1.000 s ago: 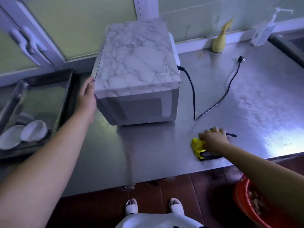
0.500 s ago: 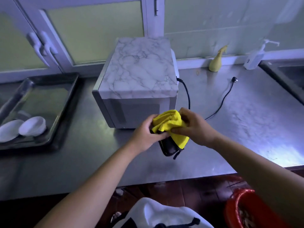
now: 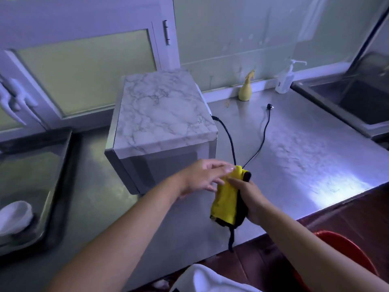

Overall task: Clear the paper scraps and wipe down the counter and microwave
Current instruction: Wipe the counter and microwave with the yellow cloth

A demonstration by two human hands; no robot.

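A yellow cloth with black trim hangs above the front of the steel counter. My right hand grips it from the right side, fingers curled round its folded edge. My left hand reaches across with straight fingers, the tips touching the cloth's top. The microwave, its top covered in a marble pattern, stands just behind my hands. Its black cord lies unplugged on the counter to the right. No paper scraps show.
A metal tray with white bowls sits at the left. A yellow spray bottle and a pump bottle stand by the back wall. A sink is at the right, a red bucket below the counter edge.
The cloth was lifted off the counter and brought in front of the microwave. My left hand left the microwave's side, gripped the cloth, and now only touches it with straight fingers while the cloth hangs longer.
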